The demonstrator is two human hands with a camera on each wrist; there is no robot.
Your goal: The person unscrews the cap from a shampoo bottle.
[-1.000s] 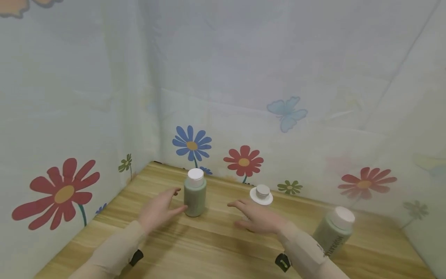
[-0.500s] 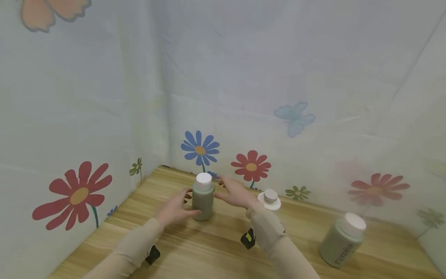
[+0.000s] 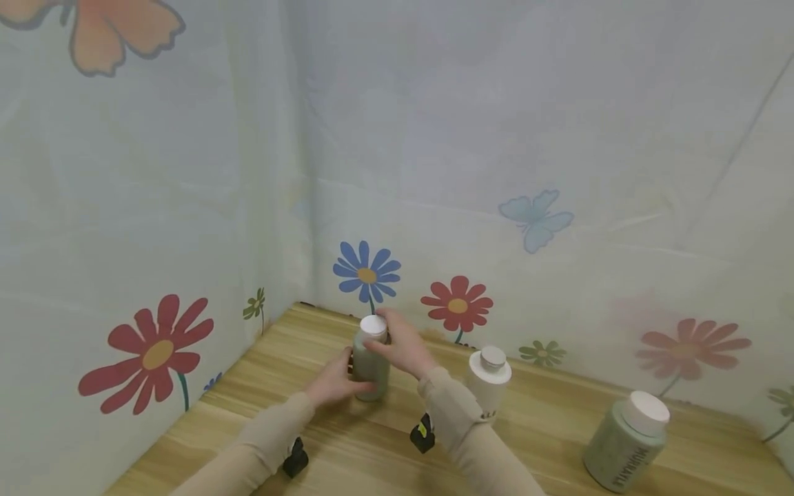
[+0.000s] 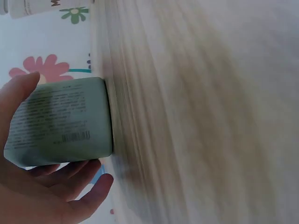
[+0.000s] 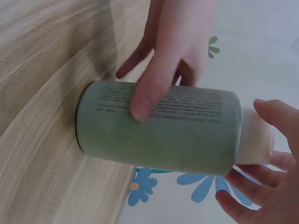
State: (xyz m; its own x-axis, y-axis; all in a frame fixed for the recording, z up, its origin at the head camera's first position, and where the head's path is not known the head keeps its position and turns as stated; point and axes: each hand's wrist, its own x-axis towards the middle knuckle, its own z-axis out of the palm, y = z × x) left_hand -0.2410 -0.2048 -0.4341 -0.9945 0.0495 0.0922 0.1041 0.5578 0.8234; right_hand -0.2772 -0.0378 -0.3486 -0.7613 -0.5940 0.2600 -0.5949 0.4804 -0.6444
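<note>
A green bottle [image 3: 369,365] with a white cap [image 3: 373,324] stands upright on the wooden table. My left hand [image 3: 335,382] grips its lower body, thumb over the printed label and other fingers behind. Around the top, my right hand [image 3: 404,346] spreads its fingers about the cap; in the right wrist view the thumb [image 5: 275,114] lies at one side of the cap and the fingertips at the other. Whether they press on it I cannot tell. The left wrist view shows the bottle's back label and barcode [image 4: 75,136].
A white bottle [image 3: 486,386] with a small cap stands behind my right forearm. Farther right is a second, larger-looking green bottle [image 3: 623,444] with a white cap. Flower-printed sheets [image 3: 459,172] rise along the table's [image 3: 372,448] back and left edges.
My right hand has moved left from in front of the white bottle to the green bottle's top. My left hand has closed in on its body. The head view has shifted slightly.
</note>
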